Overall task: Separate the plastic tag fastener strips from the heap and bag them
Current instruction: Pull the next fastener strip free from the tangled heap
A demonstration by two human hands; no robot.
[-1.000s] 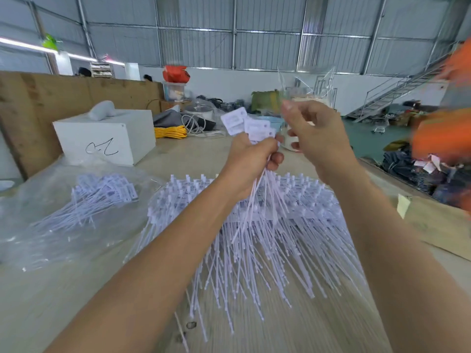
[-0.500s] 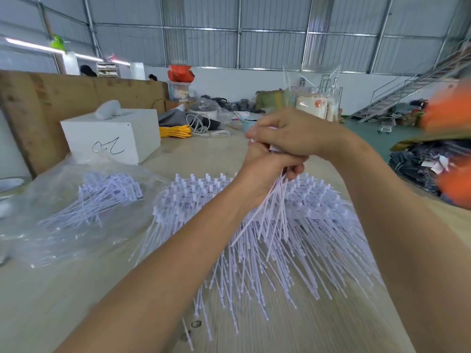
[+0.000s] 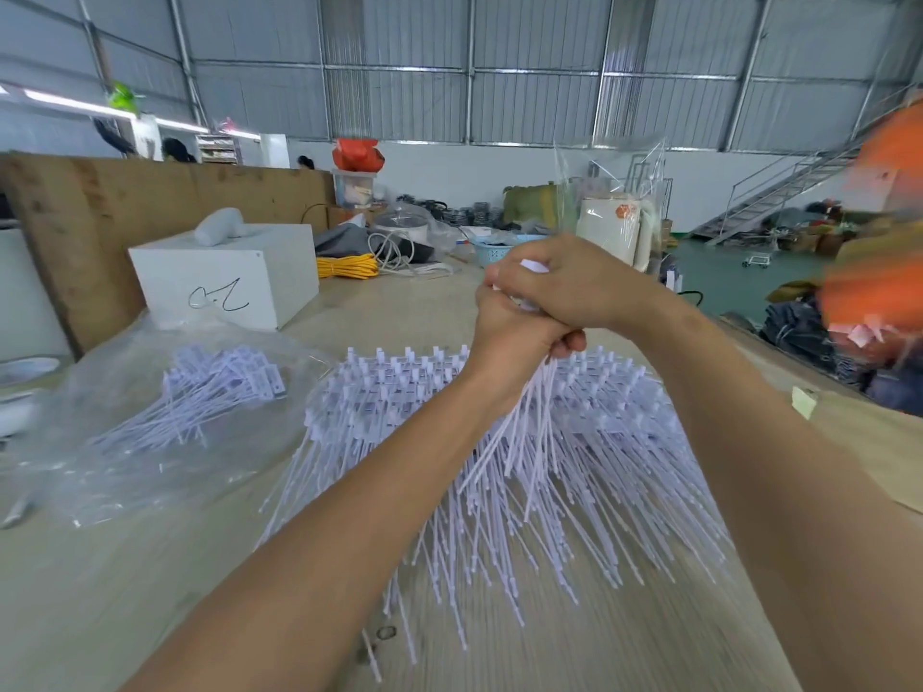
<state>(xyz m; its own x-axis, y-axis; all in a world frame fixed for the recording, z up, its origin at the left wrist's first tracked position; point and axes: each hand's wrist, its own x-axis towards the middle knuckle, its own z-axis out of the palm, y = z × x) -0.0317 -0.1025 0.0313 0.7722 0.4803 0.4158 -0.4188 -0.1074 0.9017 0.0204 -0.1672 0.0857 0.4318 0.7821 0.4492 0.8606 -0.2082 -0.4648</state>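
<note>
Change: 1 second ago my right hand [image 3: 564, 287] was lifted clear of the left hand [image 3: 504, 337], with the white tag ends showing between them; now I have it folded down over the left fist, covering those ends.
Meaning: I judge I am squaring up 1 bundle [image 3: 529, 417] before it goes to the bag; it is gathered but not yet bagged.
Left hand: raised above the heap [image 3: 499, 472], fingers curled tight round the tops of the strips, which hang down and fan toward the table [image 3: 100, 591].
Right hand: laid across the left from the right side, fingers curled over the bundle's top, clamped on it.
Heap: spread on the table directly below both hands, heads away from me, tails toward me.
Bag: the clear plastic bag [image 3: 125, 442] lies to the left of the heap, already holding a smaller batch of strips [image 3: 210, 392].
</note>
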